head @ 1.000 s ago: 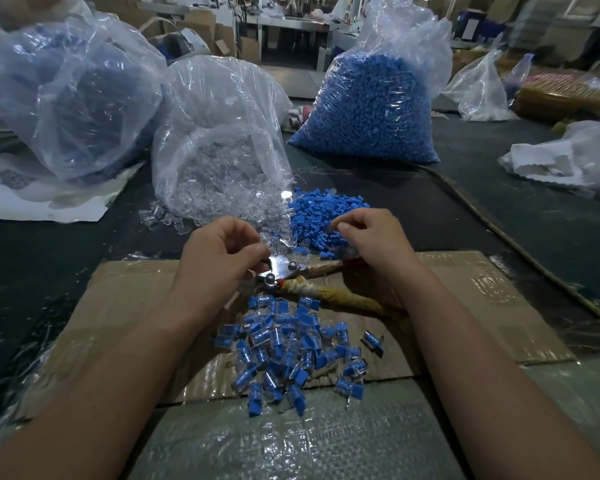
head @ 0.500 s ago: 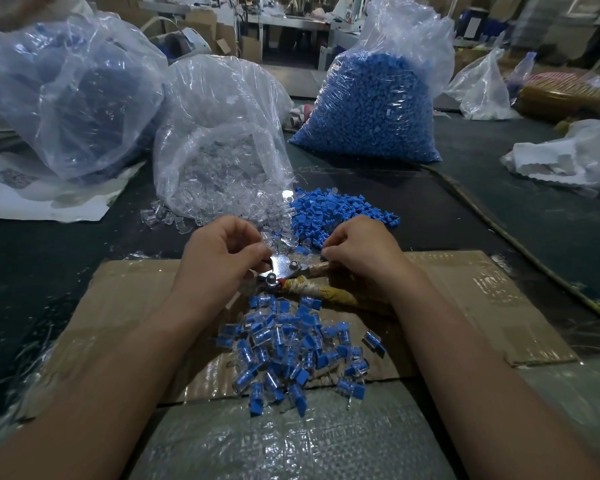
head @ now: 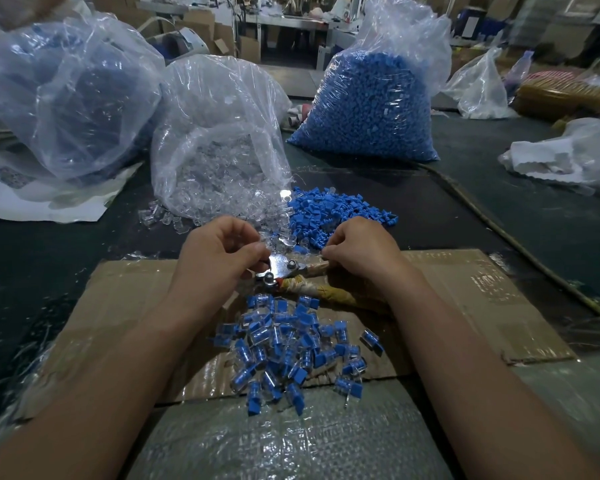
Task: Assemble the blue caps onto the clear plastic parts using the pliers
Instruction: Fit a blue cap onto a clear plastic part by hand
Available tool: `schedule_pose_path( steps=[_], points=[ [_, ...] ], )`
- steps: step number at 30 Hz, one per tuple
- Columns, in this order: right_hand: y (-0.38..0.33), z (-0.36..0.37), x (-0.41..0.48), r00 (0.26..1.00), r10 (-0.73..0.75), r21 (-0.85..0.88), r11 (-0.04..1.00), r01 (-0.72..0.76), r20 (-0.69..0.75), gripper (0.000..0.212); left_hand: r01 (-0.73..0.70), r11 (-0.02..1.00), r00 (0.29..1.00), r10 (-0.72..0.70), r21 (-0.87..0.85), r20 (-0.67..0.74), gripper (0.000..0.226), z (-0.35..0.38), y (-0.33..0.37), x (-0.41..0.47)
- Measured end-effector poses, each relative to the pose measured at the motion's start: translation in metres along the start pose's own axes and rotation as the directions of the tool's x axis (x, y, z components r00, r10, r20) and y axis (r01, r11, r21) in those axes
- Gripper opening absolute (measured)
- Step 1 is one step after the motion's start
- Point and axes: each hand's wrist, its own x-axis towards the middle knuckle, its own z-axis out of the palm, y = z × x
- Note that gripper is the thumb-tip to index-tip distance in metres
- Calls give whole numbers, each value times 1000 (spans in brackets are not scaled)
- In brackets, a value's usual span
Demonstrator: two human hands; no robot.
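Metal pliers (head: 284,270) with tape-wrapped handles lie on the cardboard sheet (head: 465,306) between my hands. My left hand (head: 219,258) has its fingers curled at the plier jaws and pinches a small clear plastic part there; the part is mostly hidden by my fingers. My right hand (head: 357,254) grips the upper plier handle. A heap of assembled clear parts with blue caps (head: 291,344) lies just in front of the pliers. Loose blue caps (head: 336,213) are piled behind my right hand.
An open bag of clear parts (head: 219,157) spills out behind my left hand. A full bag of blue caps (head: 371,98) stands at the back, and another big bag (head: 66,98) at the left. Bubble wrap (head: 291,438) covers the near edge.
My right hand has come back from the loose blue caps, down and slightly left onto the plier handle. My left hand has stayed at the jaws.
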Motion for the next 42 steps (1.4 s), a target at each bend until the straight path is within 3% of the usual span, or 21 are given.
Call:
schedule_pose_path(
  steps=[4, 7, 9, 11, 15, 24, 31, 38, 42],
  points=[
    [3, 1, -3, 991, -84, 3, 996, 85, -100, 12, 8, 1000, 1000, -8, -15, 7, 15, 0, 0, 0],
    [3, -7, -8, 949, -118, 274, 940, 202, -294, 4, 14, 1000, 1000, -14, -24, 8, 15, 0, -1, 1],
    [-3, -10, -16, 945, -140, 467, 842, 270, -294, 10, 21, 999, 1000, -20, -26, 16, 15, 0, -1, 0],
    [-11, -9, -26, 943, -210, 546, 774, 322, -259, 15, 28, 999, 999, -27, -41, 20, 15, 0, -1, 0],
    [-25, -4, -40, 896, -358, 528, 723, 445, -265, 17, 46, 996, 999, -44, -82, 27, 14, -1, 0, 1],
    [-32, 2, -46, 857, -395, 553, 655, 515, -330, 21, 47, 985, 996, -34, -167, 79, 12, 2, 6, -2],
    [-33, 5, -46, 864, -427, 545, 672, 501, -267, 23, 21, 987, 993, -1, -160, 120, 16, 2, 3, 0],
    [-31, 1, -47, 853, -471, 583, 636, 505, -225, 26, 146, 934, 976, -81, -327, 204, 8, -1, 1, 2],
    [-31, -1, -49, 865, -462, 642, 606, 469, -196, 28, 159, 927, 969, -81, -340, 233, 6, -2, 2, 2]
  ],
)
